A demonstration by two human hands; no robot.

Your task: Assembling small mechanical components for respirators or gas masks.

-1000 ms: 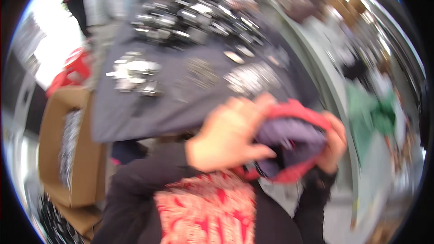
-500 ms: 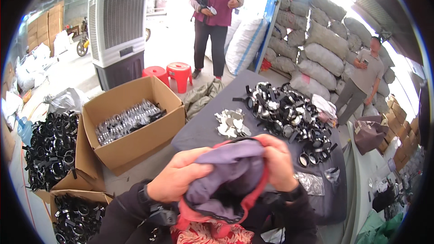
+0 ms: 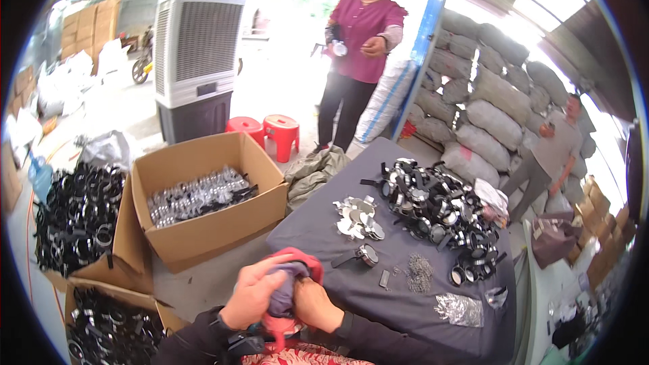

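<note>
Holding a soft bundle of cloth (image 3: pixel 289 288), red and purple-grey, the person keeps it just at the near edge of the table (image 3: pixel 378 304). The left hand (image 3: pixel 251 294) is curled around the left side of the cloth, with its fingers closed on it. The right hand (image 3: pixel 316 304) grips the cloth from the other side, fingers bent tight into the folds. The two hands are touching each other over the bundle.

The table has a dark cover. On it, near the hands, lies a small round mirror with a black handle (image 3: pixel 362 255). Farther back sits a little heap of shiny round discs (image 3: pixel 358 217), and beside that a big pile of black round mirrors (image 3: pixel 433 206). A small pile of tiny metal bits (image 3: pixel 419 274) lies near the middle.

To the left, an open cardboard box (image 3: pixel 209 230) on the floor holds shiny pieces. A person in a purple top (image 3: pixel 358 61) stands far behind the table.
</note>
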